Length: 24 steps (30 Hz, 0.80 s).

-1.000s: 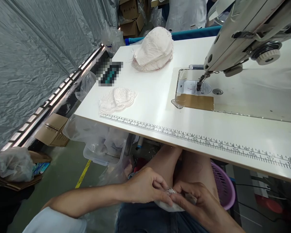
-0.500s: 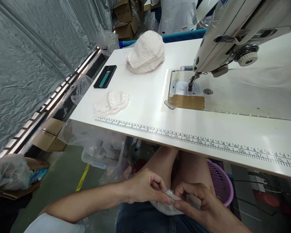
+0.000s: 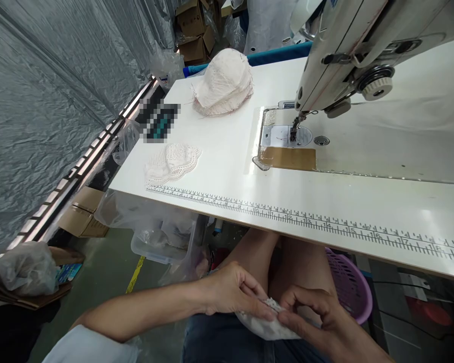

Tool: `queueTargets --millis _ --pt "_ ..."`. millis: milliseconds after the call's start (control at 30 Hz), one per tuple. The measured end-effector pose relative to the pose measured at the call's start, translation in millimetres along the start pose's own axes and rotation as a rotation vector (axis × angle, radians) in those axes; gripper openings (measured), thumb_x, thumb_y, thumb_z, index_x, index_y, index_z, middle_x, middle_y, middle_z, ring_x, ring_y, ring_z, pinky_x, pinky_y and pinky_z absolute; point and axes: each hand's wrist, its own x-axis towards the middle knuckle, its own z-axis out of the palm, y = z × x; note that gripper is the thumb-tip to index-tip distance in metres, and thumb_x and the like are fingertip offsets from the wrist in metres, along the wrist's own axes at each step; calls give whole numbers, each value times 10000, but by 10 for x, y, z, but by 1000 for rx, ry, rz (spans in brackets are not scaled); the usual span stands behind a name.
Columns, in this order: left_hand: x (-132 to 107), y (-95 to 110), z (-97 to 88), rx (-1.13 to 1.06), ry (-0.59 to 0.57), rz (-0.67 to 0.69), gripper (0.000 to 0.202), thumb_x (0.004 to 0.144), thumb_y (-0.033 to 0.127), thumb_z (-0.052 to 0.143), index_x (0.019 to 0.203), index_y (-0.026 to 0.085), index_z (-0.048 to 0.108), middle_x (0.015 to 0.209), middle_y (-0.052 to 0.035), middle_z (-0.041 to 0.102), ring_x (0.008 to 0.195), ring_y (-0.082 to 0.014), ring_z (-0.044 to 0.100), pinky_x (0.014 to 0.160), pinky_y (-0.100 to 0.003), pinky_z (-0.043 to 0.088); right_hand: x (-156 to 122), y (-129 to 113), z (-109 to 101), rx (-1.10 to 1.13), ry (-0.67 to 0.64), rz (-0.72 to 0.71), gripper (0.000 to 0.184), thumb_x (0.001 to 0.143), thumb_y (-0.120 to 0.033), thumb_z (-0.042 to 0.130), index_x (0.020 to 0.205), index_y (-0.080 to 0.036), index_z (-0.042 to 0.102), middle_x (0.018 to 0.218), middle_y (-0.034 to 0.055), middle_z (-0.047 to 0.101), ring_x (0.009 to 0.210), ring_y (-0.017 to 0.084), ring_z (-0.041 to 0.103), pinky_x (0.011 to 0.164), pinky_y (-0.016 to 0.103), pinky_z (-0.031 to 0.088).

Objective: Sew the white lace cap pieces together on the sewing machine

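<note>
Over my lap, a piece of white fabric with a lacy edge point(image 3: 263, 326) is pinched between both hands. My left hand point(image 3: 236, 292) grips its edge between thumb and fingers. Close beside it, my right hand point(image 3: 312, 315) is closed on the same edge, thumb below and index finger curled above. The fabric's body hangs down onto my shorts, partly hidden by the hands. On the table above lie a flat white lace piece point(image 3: 173, 164) and a rounded stack of cream fabric pieces with frayed edges point(image 3: 224, 83).
A sewing machine point(image 3: 348, 65) stands on the white table point(image 3: 215, 166), whose front edge carries a printed ruler point(image 3: 287, 216). Below are a clear plastic bin point(image 3: 162, 247) and a purple basket point(image 3: 350, 287). Cardboard boxes point(image 3: 83, 212) sit left; a pixelated dark object point(image 3: 161, 121) lies on the table.
Both hands keep their pinch on the white fabric and have shifted slightly right. More of the fabric shows below them. The view has moved a little.
</note>
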Motion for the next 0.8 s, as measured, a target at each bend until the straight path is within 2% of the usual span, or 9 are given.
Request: queueTargets --millis 200,367,467,567,633,733,800 --pt "41 40 28 -5 17 -18 485 319 404 860 691 121 728 618 0 628 575 -101 512 588 -225 389 0 3 -13 143 -42 4 297 811 -495 561 734 -209 534 663 -32 488 654 123 478 584 199 389" --pt "37 34 38 36 26 14 505 423 498 808 747 119 730 638 -8 630 577 -95 517 577 -212 394 -4 11 -1 114 -18 -50 261 830 -438 565 725 -206 511 661 -42 484 647 110 462 583 189 371" --pt "25 59 41 108 80 46 490 462 500 796 743 105 726 585 7 582 524 -66 440 502 -189 318 25 43 -7 136 -22 -71 264 859 -421 532 717 -200 510 645 -47 481 627 101 448 562 187 349" --pt "46 84 74 158 78 54 481 479 502 789 733 99 720 537 28 517 493 -51 367 466 -188 248 34 73 -6 108 15 -66 265 876 -424 503 739 -198 523 661 -43 492 632 101 456 550 186 343" --pt "93 69 118 222 79 60 467 494 515 775 693 98 706 512 40 475 483 -47 337 455 -190 216 -34 49 -11 60 66 -75 246 873 -411 502 763 -195 546 680 -33 533 648 107 493 561 182 368" --pt "262 5 153 369 87 90 451 522 543 746 610 110 657 477 54 413 471 -45 297 452 -197 190 -284 -75 -99 -70 148 -103 157 845 -342 542 815 -203 607 749 -7 626 711 131 579 615 184 429" --pt "446 -5 134 473 -10 69 485 496 590 736 567 128 607 460 59 384 449 -41 262 445 -206 163 -536 -181 -273 -180 245 -113 93 829 -304 578 854 -236 636 816 -6 667 766 141 617 675 188 455"
